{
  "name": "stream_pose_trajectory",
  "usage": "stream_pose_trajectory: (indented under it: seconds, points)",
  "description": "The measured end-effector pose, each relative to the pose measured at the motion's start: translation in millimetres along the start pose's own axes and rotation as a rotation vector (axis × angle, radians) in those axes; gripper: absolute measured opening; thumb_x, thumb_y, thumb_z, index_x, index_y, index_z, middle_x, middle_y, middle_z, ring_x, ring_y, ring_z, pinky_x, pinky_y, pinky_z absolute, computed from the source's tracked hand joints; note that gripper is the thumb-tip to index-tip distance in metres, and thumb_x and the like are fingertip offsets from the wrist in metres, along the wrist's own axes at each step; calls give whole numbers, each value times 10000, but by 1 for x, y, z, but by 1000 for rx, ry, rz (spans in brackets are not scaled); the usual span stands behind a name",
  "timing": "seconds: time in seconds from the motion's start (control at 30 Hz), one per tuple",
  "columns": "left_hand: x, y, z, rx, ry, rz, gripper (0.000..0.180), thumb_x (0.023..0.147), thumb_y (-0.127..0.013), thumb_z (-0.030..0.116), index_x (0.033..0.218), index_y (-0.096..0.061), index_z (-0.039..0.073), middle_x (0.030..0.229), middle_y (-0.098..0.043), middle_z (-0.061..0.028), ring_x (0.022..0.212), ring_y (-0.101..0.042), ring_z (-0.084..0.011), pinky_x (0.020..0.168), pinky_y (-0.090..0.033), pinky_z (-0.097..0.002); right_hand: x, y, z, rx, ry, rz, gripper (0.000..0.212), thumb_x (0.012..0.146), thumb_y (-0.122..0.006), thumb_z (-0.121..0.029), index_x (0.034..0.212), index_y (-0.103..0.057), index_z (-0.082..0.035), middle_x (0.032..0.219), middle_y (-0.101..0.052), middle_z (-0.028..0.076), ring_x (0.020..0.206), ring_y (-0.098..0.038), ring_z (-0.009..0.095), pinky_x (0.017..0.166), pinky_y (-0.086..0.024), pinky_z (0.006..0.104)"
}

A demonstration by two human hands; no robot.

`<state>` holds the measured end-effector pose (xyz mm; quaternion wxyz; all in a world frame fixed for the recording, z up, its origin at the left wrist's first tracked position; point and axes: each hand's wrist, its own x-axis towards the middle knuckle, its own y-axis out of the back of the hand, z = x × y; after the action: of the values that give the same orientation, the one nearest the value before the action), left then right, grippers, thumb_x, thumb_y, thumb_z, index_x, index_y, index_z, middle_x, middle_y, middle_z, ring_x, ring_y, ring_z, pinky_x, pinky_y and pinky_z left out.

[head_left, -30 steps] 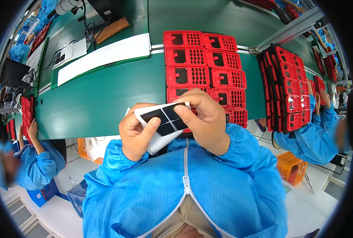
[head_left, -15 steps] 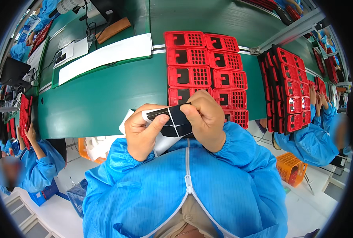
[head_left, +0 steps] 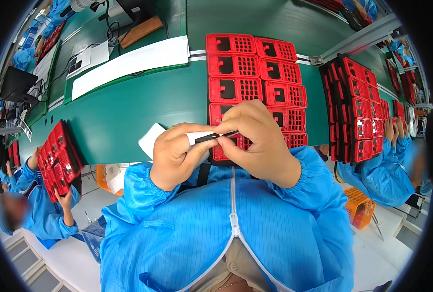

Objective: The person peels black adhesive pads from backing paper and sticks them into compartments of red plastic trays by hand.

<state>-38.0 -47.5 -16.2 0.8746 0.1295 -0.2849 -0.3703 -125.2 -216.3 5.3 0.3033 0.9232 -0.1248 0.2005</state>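
My left hand (head_left: 177, 153) is closed around a white backing sheet (head_left: 151, 140) that carries black rectangular stickers (head_left: 206, 138). Part of the white sheet sticks out to the left of that hand. My right hand (head_left: 257, 138) pinches the sheet's right end between thumb and forefinger, and a thin dark edge shows there. Both hands' fingertips nearly meet. The sheet is tilted almost edge-on, so whether a sticker is lifting off cannot be made out. Just beyond my hands lies a block of red plastic frames (head_left: 234, 65) with grid openings, in two columns, partly hidden by my right hand.
A stack of red-and-black frame trays (head_left: 357, 107) stands on the right. A long white sheet (head_left: 131, 69) lies at the far left of the green table (head_left: 114, 131). On the left, a co-worker holds a red tray (head_left: 60, 158); another person's hands (head_left: 394, 130) are at the right stack.
The sticker sheet has tipped from facing me to nearly edge-on, and my fingertips have come closer together. The co-worker on the left has turned the red tray broadside.
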Motion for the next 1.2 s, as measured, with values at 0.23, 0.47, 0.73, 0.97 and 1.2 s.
stream_pose_trajectory:
  seconds: [0.23, 0.47, 0.73, 0.97, 1.2]
  points:
    - [8, 2, 3, 254, -178, -36, 188, 705, -732, 80, 880, -682, 32, 906, -679, -78, 786, -657, -227, 665, -515, -310, 0, -3, 1, 53, -83, -32, 180, 645, -642, 25, 763, -530, -51, 835, -566, 84, 824, -528, 283, 700, -432, 362]
    - [12, 5, 4, 270, -208, -38, 199, 697, -730, 81, 880, -677, 25, 912, -680, -75, 796, -660, -223, 670, -517, -303, -2, -9, 1, 51, -54, 69, 198, 627, -647, 33, 761, -530, -54, 833, -566, 80, 833, -528, 283, 707, -436, 368]
    - [9, 6, -3, 270, -241, -75, 153, 675, -738, 71, 796, -662, 18, 923, -679, -76, 793, -660, -221, 663, -516, -304, -5, -9, 5, 34, -18, 0, 199, 630, -661, 24, 759, -532, -58, 841, -568, 77, 830, -528, 278, 707, -444, 367]
    - [12, 7, -6, 284, -261, -77, 155, 669, -740, 76, 790, -661, 18, 930, -680, -72, 788, -659, -214, 653, -513, -304, -8, -14, 8, -30, -7, 59, 196, 637, -657, 29, 770, -544, -60, 846, -559, 76, 819, -529, 277, 690, -448, 365]
    - [8, 8, 1, 58, 24, -20, 147, 715, -740, 73, 848, -698, 23, 887, -681, -83, 747, -648, -205, 643, -503, -284, -12, -19, 5, 111, -72, 217, 305, 690, -688, 13, 968, -579, -49, 885, -585, 63, 860, -568, 211, 729, -474, 317]
